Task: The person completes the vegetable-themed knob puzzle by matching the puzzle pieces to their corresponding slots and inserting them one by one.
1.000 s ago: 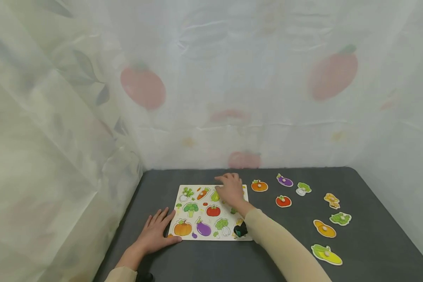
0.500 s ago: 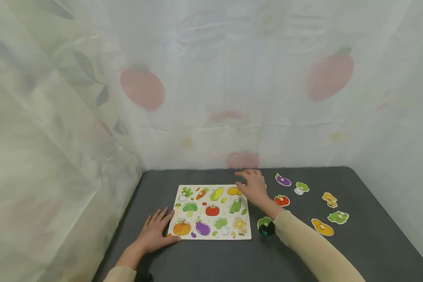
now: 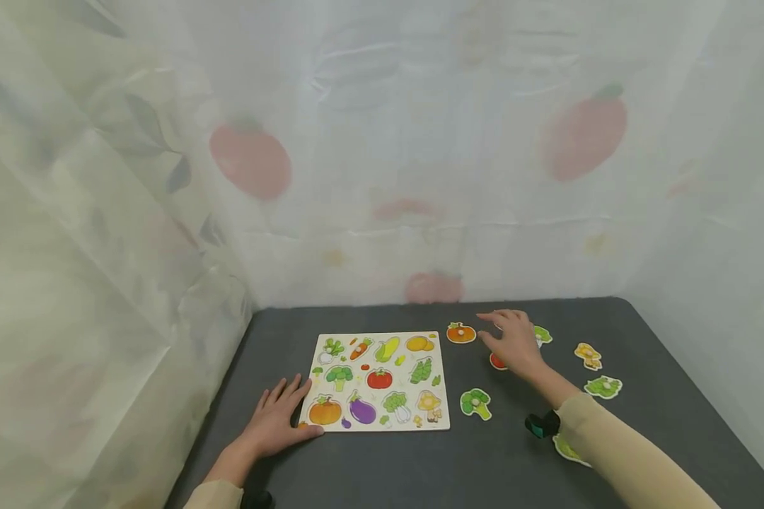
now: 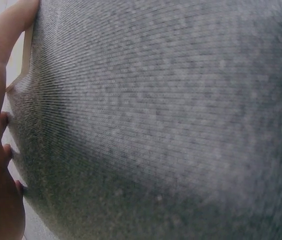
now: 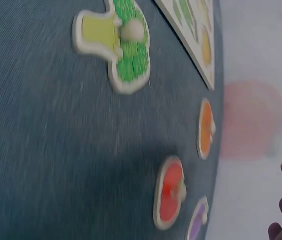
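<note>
My left hand (image 3: 276,424) rests with spread fingers at the lower left corner of a white vegetable puzzle board (image 3: 382,418). In the left wrist view, the thumb (image 4: 11,30) lies against the board's edge. My right hand (image 3: 516,346) hovers with parted fingers and nothing between them. It partly covers the tomato piece (image 3: 496,361) and hides most of the eggplant piece in the head view. The right wrist view shows the knobbed tomato piece and the eggplant piece (image 5: 197,220) lying apart from the fingertips. Nearby are the pumpkin piece (image 3: 461,333) and broccoli piece (image 3: 476,404).
Farther right on the dark table (image 3: 369,470) lie a mushroom piece (image 3: 588,355), a green pea-pod-like piece (image 3: 603,387) and a leafy green piece (image 3: 542,335). A yellow-green piece (image 3: 568,449) shows beneath the right forearm. A pale printed curtain (image 3: 382,177) stands behind the table.
My right hand has moved right, from above the board's upper right part to over the loose pieces, uncovering the board, then the pumpkin and broccoli pieces. The left hand stays at its corner.
</note>
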`<state>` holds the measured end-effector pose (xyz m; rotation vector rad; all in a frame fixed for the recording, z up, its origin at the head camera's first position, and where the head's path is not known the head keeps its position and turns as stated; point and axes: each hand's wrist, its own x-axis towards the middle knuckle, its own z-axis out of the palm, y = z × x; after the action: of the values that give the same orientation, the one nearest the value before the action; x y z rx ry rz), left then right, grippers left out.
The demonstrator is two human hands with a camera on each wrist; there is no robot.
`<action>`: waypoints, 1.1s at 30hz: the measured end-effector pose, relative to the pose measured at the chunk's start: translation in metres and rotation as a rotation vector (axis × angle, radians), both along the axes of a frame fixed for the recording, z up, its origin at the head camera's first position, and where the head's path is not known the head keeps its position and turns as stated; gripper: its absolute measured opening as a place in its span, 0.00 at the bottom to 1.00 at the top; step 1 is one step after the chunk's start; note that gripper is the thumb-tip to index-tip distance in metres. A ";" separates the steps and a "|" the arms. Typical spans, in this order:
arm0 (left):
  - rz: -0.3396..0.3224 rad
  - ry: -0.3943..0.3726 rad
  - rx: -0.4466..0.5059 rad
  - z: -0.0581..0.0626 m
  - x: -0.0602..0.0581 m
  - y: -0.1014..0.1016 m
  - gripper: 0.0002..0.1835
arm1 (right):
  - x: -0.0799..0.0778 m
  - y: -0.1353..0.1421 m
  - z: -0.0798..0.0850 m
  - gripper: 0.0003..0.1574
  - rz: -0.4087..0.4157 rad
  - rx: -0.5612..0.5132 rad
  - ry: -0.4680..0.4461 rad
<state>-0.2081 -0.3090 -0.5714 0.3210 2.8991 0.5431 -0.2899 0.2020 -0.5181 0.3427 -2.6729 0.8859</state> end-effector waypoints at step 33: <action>-0.001 0.002 -0.017 0.000 -0.001 0.000 0.62 | 0.120 0.109 -0.025 0.20 -0.043 0.210 -0.006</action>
<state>-0.2089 -0.3091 -0.5716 0.3206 2.9040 0.5176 -0.1698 0.3109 -0.5428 0.3277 -2.7736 0.5951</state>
